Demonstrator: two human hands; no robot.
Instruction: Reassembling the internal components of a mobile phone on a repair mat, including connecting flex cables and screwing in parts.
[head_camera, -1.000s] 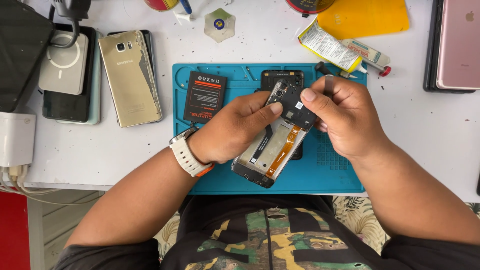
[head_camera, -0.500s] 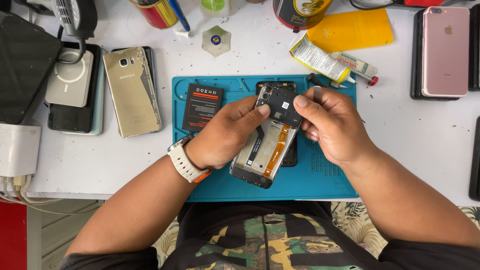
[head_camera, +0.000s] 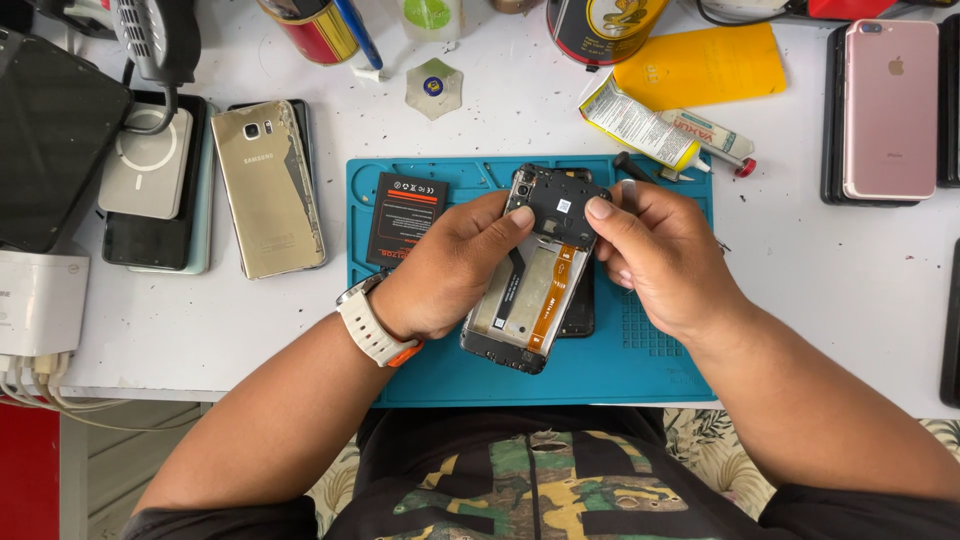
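We see opened phone (head_camera: 528, 300) held over blue mat (head_camera: 660, 365), mid-bench near front edge. Left hand (head_camera: 450, 270) wrapped round its side; right hand (head_camera: 655, 255) pinching black top cover (head_camera: 560, 205) – fingers closed. Step: seating or lifting cover (can't tell which). Next needs steady pinch – battery (head_camera: 405, 218) lies at mat's left.

White work table (head_camera: 860, 290): matte top, lightly speckled with dust and scuffs, fills nearly the whole view from left to right. Near edge runs straight along the lower part of the scene. Light: even and bright, soft short shadows, no window or lamp in view. Floor (head_camera: 120, 450): pale grey-beige tiles with faint joints, seen below the table's near edge at the left. Red surface (head_camera: 28, 480): flat strip at the near left corner; what it belongs to cannot be told. Walls: out of view.
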